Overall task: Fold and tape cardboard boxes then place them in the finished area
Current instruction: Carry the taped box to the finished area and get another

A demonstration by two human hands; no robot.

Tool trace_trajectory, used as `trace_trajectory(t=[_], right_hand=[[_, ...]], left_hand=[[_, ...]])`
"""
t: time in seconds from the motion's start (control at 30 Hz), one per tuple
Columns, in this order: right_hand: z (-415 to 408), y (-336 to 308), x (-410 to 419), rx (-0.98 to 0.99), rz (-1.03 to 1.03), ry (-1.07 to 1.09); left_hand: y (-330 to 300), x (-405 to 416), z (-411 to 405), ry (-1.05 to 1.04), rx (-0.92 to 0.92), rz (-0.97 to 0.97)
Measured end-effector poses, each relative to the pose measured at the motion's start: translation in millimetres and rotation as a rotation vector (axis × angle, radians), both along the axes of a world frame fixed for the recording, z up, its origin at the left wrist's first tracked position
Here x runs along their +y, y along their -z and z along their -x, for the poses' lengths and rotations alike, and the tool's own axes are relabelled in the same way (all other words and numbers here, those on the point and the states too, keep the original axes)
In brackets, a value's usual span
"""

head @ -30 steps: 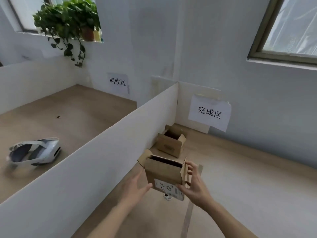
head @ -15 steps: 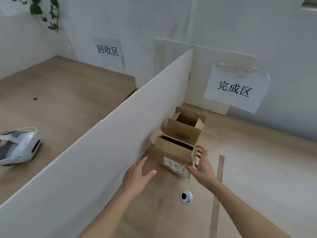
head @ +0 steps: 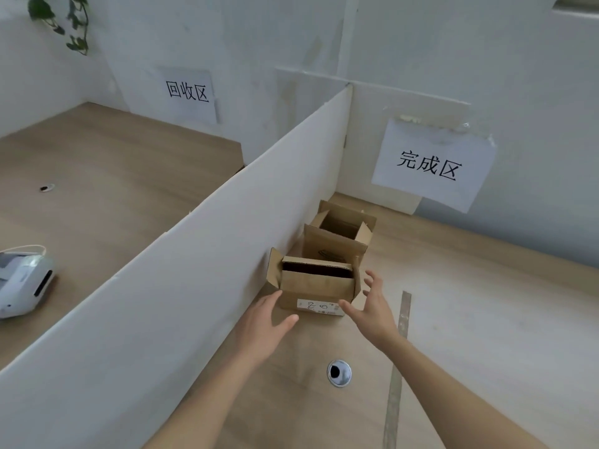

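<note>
Risk lies mostly w/ the near cardboard box [head: 316, 285], set down on the wooden table [head: 470, 319] against the white divider board [head: 181, 254], just in front of a second box [head: 340, 236] toward the table's far edge under the paper sign [head: 432, 163]. Both hands are spread, nothing gripped: left hand [head: 264, 325] w/ fingertips at the box's lower left corner, contact cannot be told; right hand [head: 372, 306] w/ thumb at the printed label [head: 319, 307], fingers splayed clear of the right flap. A nudge from either hand could skew the light box, or push it into the one behind, which is judged touching or nearly so. Top flaps stand open on both; a finger could be caught on the right flap and the box dragged along. No tape can be seen from this angle, so the base may not hold.

Materials: brown corrugated board, matte, sharp creases, thin walls, dark interior. Divider smooth, rigid, pale. Tabletop light wood grain, w/ a round metal grommet [head: 338, 372] near the forearms and a narrow strip [head: 397, 367] running toward the near edge.
</note>
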State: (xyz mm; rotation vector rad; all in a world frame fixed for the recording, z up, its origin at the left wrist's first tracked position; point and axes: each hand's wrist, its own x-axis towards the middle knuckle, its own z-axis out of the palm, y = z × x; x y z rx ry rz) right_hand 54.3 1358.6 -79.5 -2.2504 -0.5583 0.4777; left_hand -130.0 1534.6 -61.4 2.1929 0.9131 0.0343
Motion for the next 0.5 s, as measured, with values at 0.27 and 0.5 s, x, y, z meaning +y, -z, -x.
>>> trace_trajectory(t=[0.27, 0.5], right_hand=[[5.3, -94.0, -77.1, -0.268, 0.227, -0.084], [16.3, -237.7, -199.6, -0.47, 0.222, -0.032]], left_hand=[[-86.8, -54.5, -19.7, 0.143, -0.037, -0.143], [-207.4, -163.5, -49.4, 0.291, -0.183, -0.311]])
